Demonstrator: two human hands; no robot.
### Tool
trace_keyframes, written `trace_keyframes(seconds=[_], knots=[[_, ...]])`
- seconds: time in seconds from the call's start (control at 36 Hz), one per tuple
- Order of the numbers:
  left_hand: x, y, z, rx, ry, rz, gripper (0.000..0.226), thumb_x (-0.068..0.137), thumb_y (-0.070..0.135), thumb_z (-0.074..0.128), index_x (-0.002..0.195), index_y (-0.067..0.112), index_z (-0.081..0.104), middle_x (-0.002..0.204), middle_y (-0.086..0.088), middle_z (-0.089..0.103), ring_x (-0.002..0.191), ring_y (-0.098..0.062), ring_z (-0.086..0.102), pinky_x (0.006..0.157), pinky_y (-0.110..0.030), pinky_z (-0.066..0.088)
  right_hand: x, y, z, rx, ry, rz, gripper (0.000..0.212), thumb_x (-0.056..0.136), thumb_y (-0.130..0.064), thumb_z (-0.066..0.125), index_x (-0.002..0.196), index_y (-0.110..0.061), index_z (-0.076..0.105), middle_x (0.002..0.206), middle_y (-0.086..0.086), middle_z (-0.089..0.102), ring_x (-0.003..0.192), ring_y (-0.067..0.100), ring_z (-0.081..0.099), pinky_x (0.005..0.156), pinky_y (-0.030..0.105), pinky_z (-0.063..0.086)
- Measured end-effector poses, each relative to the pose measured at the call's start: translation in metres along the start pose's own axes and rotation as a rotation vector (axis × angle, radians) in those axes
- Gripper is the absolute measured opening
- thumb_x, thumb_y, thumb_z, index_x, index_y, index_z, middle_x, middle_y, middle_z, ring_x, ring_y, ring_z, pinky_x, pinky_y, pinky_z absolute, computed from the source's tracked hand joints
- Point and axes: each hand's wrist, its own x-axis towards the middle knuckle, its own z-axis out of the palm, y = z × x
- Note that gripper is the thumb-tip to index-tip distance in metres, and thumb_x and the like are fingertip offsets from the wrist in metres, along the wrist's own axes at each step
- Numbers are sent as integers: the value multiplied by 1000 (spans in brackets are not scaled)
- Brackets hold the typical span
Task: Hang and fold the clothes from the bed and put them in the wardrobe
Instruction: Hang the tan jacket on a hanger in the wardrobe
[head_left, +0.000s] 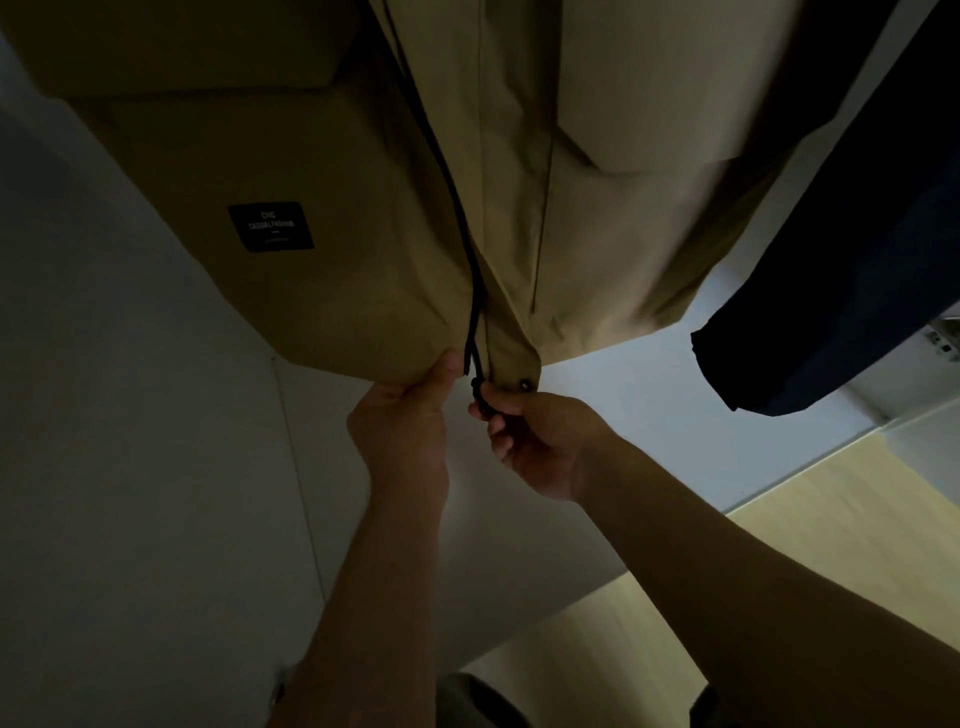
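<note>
Left hand (410, 415) pinches the hem of a tan jacket (337, 171) hanging above; right hand (535, 441), just beside it, pinches the black zipper pull (480, 395). The zipper (457, 208) runs straight up, away from both hands.

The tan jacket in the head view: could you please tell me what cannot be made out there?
All in the head view:
- tan jacket: its top and whatever it hangs from, cut off by the upper edge.
- black label: print too small and dim to read.
- zipper pull: mostly covered by fingers of the right hand.
- dark garment: cut off by the right edge.
</note>
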Motion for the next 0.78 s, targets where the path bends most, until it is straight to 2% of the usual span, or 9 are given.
trace_keyframes(seconds=[0.11,0.28,0.39,0.5,0.61,0.67,0.78], knots=[[2,-1,0,8,2,25,14,71,18,89,79,18,77,83,7,77,81,-2,72,66,-10,51,3,2,3,38,-6,0,12,89,-10,72,101,-9,69,80,5,70,51,5,51,49,18,43],[1,-1,0,1,5,61,16,72,16,89,82,14,77,83,6,78,80,-2,72,64,-8,50,4,3,8,85,-5,-2,22,89,-12,73,110,-9,67,83,6,72,50,5,51,46,18,42],[0,0,0,2,-3,81,14,73,14,88,76,19,75,79,8,77,77,-1,72,63,-8,50,4,4,11,124,-18,0,23,90,-11,72,112,-10,66,82,6,72,51,5,51,46,17,42],[2,-1,-1,31,-4,110,16,72,14,88,73,21,74,76,10,76,73,1,71,61,-8,50,4,4,13,156,-20,12,17,91,-11,71,107,-12,67,81,6,72,49,5,51,45,17,41],[5,-4,-2,105,-34,159,24,72,18,89,59,32,75,73,12,75,71,1,70,62,-11,50,3,5,16,202,12,9,10,91,-9,70,100,-12,67,82,7,72,49,5,49,44,16,40],[5,-6,-3,141,-73,178,26,74,16,87,61,35,76,75,13,75,75,0,71,66,-12,51,3,4,17,235,21,-5,8,92,-8,68,99,-12,67,82,7,73,50,5,47,43,17,39],[9,-8,-4,272,-102,254,14,81,18,82,76,27,73,76,16,74,79,1,69,72,-11,49,1,0,17,246,11,-13,7,93,-7,67,98,-12,68,80,6,73,51,4,45,44,16,37]])
